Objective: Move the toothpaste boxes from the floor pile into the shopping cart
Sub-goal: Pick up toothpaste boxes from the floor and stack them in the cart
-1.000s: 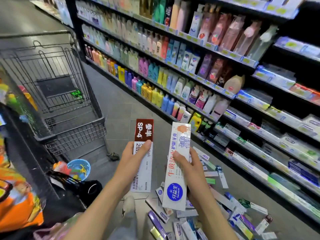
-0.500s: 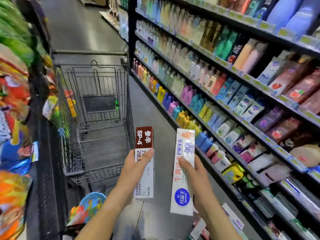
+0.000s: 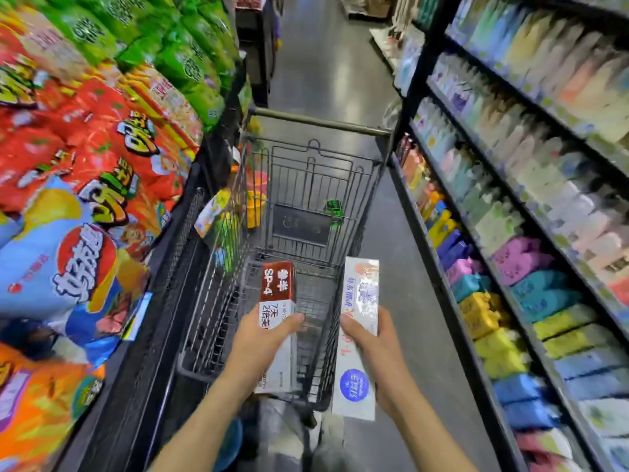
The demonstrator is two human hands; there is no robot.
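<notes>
Between two supermarket shelves, we are holding a red-and-white toothpaste box [image 3: 277,310] in the left hand [image 3: 262,345] and a white toothpaste box [image 3: 357,335] in the right hand [image 3: 374,349]. Both grips are wrapping the boxes mid-length, long axes pointing forward; the left one is hovering over the shopping cart [image 3: 316,127] basket, the right one along its right rim.

Red-and-white toothpaste box [image 3: 277,321], held in left hand [image 3: 262,349]: "SP-4" in white on red top panel, Chinese characters above it; white panel below reads "7天", "2倍" in red. Long white toothpaste box [image 3: 357,338], in right hand [image 3: 377,356]: blue and red Chinese text, blue round logo near lower end, blurred. Snack bags [image 3: 85,206] on left shelf: large Chinese brand lettering. Right shelf labels unreadable.
</notes>
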